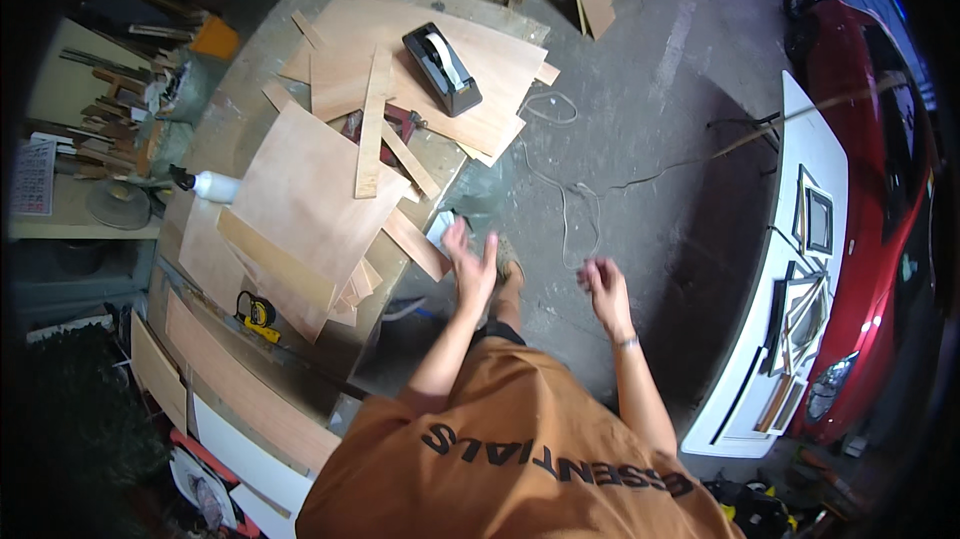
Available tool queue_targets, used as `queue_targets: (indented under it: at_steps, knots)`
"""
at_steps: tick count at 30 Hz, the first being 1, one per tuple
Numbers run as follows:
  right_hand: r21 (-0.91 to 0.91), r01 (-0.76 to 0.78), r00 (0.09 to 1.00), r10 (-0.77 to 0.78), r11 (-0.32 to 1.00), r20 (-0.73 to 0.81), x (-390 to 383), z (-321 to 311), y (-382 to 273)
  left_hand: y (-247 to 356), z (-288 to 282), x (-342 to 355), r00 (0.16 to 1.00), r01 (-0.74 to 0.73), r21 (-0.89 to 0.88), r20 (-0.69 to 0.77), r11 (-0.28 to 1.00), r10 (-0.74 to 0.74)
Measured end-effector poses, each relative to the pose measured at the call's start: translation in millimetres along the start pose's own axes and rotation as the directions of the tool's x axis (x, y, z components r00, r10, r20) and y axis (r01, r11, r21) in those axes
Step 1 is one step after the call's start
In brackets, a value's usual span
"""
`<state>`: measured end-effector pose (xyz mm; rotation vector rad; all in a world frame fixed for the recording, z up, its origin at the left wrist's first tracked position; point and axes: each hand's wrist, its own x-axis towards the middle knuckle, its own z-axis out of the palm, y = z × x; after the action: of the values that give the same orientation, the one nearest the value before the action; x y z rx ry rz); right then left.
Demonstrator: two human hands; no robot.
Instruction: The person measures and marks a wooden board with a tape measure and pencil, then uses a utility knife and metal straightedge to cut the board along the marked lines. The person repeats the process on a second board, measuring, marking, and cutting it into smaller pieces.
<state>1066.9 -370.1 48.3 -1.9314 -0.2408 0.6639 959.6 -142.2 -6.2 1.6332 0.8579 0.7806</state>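
Observation:
My left hand is held in the air beside the right edge of the workbench, its fingers spread and holding nothing. Off to the right, my right hand hangs over the floor with its fingers curled in; no object shows in it. Nearest my left hand on the bench lies a short wood strip. Thin plywood sheets cover much of the bench, with a long wood strip across them. A black tape dispenser rests on the far sheet. Partly hidden under strips is a red tool.
A white spray bottle and a yellow-black tape measure are on the bench. Cord trails over the floor. To the right, a white table bears several frames, beside a red car. Shelves with wood scraps stand left.

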Motion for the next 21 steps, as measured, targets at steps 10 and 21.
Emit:
queue_targets:
  at_steps: [10, 21]
  knots:
    - [0.18, -0.153, 0.978, 0.123, 0.972, 0.169, 297, 78, -82, -11, 108, 225, 0.932, 0.008, 0.294, -0.348, 0.956, 0.1]
    - [0.305, -0.51, 0.847, 0.408, 0.804, 0.341, 381, 98, -94, -12, 142, 262, 0.867, 0.075, 0.053, -0.496, 0.996, -0.039]
